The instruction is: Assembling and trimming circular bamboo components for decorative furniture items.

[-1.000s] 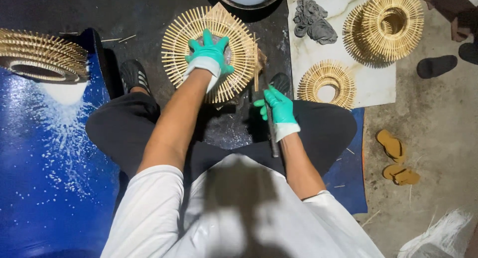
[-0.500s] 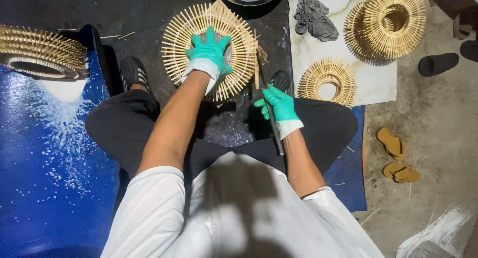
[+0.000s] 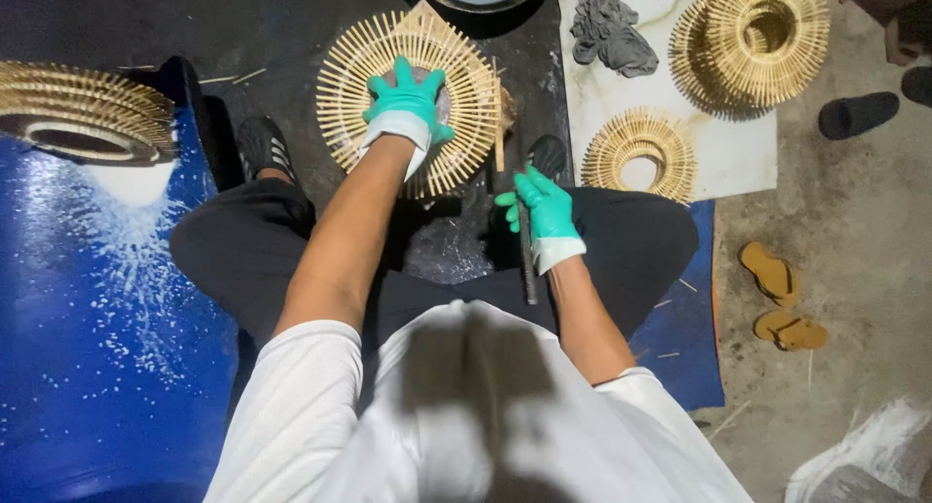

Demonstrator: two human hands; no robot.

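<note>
I sit on the floor wearing teal gloves. My left hand (image 3: 408,100) lies flat, fingers spread, on the middle of a round ring of radiating bamboo sticks (image 3: 349,85) lying on the dark floor in front of me. My right hand (image 3: 544,207) is closed around a thin dark rod-like tool (image 3: 529,270) that runs along my forearm towards my lap. A single bamboo stick (image 3: 499,124) stands just above that hand, at the ring's right edge.
A white board (image 3: 738,163) at the right carries a stack of finished stick rings (image 3: 757,37), one smaller ring (image 3: 641,153) and a grey lump (image 3: 607,32). More rings (image 3: 78,110) rest on a blue sheet (image 3: 87,367) at the left. Sandals (image 3: 782,299) lie on the concrete.
My right hand with the tool has dropped slightly away from the ring's edge. The left hand stays pressed on the ring's middle.
</note>
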